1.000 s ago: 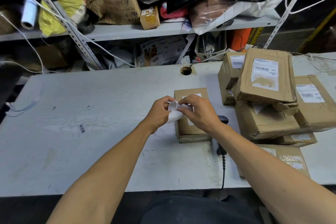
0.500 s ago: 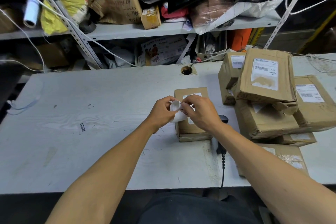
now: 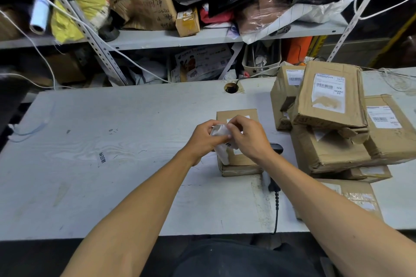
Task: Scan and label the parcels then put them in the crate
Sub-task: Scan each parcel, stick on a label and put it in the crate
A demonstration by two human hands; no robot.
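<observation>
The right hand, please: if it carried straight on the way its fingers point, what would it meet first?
The right hand points left at the white label it pinches; just beyond lies the left hand, gripping the same label. Depth looks matched, though that is hard to confirm.

You're seeing brown parcels (image 3: 328,96) wearing white barcoded labels (image 3: 327,92), a pale grey wood-grained table (image 3: 112,141), and a black scanner (image 3: 276,147).

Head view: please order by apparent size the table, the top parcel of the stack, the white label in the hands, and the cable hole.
1. table
2. top parcel
3. label, partly hidden by the hands
4. cable hole
</observation>
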